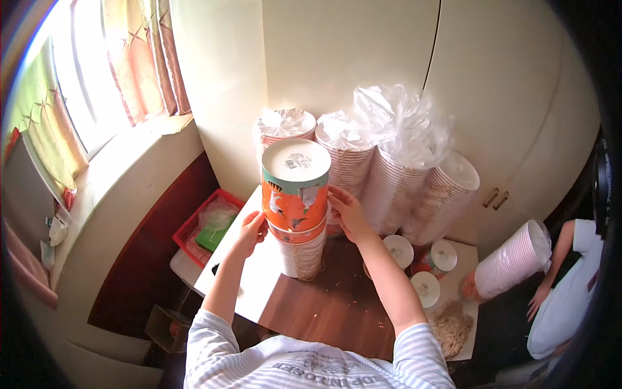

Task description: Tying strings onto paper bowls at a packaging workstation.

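In front of me stands a tall upright stack of paper tubs (pixel 299 259), white rims layered at its lower part. The top orange paper tub (pixel 295 207) is upside down, with a green band and a white base facing up. My left hand (pixel 251 232) closes at its left side, fingers bent by the lower edge. My right hand (pixel 348 212) grips its right side a little higher, fingertips partly hidden behind it. Right of my right forearm are several small upturned tubs, one with a white base (pixel 426 289), beside a tangled heap of beige rubber bands or string (pixel 451 329).
Tall plastic-wrapped tub stacks (pixel 395 188) stand at the back against a cream cabinet (pixel 512 84). A red basket (pixel 188 240) holds a green item. At right, a bagged tub stack (pixel 515 259) leans near another person (pixel 570 292). A brown tabletop (pixel 337 318) lies before me.
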`<action>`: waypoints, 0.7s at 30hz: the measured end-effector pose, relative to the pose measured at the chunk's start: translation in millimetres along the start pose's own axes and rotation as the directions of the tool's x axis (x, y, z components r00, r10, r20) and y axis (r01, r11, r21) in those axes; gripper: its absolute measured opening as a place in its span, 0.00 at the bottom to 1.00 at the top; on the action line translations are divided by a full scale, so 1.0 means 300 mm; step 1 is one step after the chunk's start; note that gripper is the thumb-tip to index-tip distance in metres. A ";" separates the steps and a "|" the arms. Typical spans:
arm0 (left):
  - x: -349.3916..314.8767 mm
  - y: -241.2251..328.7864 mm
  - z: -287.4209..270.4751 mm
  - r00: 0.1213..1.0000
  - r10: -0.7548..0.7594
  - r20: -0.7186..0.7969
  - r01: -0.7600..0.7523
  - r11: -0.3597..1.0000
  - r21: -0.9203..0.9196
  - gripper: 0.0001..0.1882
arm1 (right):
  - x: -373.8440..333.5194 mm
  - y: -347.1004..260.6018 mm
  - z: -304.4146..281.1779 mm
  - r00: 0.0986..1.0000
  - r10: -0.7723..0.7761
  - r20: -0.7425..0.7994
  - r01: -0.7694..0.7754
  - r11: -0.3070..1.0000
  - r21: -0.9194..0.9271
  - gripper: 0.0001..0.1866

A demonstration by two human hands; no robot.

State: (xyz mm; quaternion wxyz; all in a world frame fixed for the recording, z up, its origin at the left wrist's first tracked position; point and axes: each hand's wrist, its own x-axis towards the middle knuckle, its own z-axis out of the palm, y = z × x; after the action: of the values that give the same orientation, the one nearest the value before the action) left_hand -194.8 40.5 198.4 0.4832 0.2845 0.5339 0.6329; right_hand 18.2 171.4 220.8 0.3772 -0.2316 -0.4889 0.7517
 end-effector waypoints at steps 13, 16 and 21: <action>0.007 -0.124 -0.043 0.995 -0.062 -0.072 0.079 0.963 0.259 0.12 | -0.020 0.186 -0.047 0.982 -0.190 0.013 0.181 0.910 -0.373 0.20; 0.021 -0.134 -0.025 0.995 -0.050 -0.090 0.072 0.962 0.262 0.12 | -0.001 0.257 -0.125 0.966 -0.256 0.029 0.240 0.854 -0.463 0.20; 0.007 -0.223 -0.039 0.977 -0.007 -0.215 0.045 0.984 0.170 0.13 | -0.105 0.265 -0.125 0.985 -0.151 -0.077 0.126 0.954 -0.271 0.20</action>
State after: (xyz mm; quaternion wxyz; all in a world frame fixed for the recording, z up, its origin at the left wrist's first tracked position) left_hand -185.2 35.2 131.2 0.4045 0.2489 0.6398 0.6042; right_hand 37.1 148.5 132.3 0.4180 -0.2813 -0.5811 0.6391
